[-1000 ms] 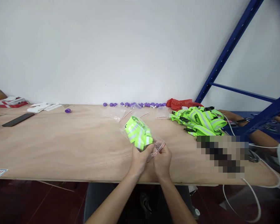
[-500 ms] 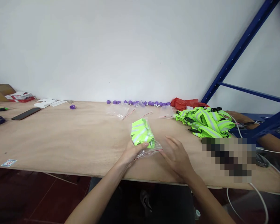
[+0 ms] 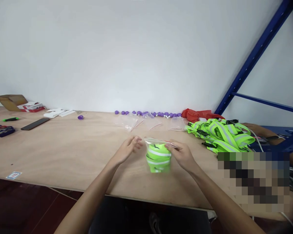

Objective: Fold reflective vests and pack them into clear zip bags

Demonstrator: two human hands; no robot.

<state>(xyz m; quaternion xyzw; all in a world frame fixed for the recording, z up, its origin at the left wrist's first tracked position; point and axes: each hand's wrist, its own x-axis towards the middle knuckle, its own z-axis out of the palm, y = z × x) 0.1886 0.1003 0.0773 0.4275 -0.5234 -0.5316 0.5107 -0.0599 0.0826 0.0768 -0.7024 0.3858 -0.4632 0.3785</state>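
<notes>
A clear zip bag (image 3: 158, 141) with a red seal line hangs upright just above the plywood table (image 3: 63, 152). A rolled neon-green reflective strap (image 3: 158, 158) sits inside it. My right hand (image 3: 183, 155) pinches the right end of the bag's top edge. My left hand (image 3: 128, 149) has its fingertips drawn together at the left end of that edge. Both hands are near the table's front edge.
A pile of green reflective straps (image 3: 221, 134) lies to the right, with a red plastic bag (image 3: 197, 114) behind it. Purple caps (image 3: 146, 113) and empty clear bags (image 3: 128, 122) lie further back. A phone (image 3: 35, 123) and cardboard box (image 3: 8, 101) are at the left. Another person's arm (image 3: 261, 130) rests by the blue rack (image 3: 254, 60).
The bag lay on the table under my left hand with my right hand off it. Now both hands hold it upright by its top edge, strap hanging below.
</notes>
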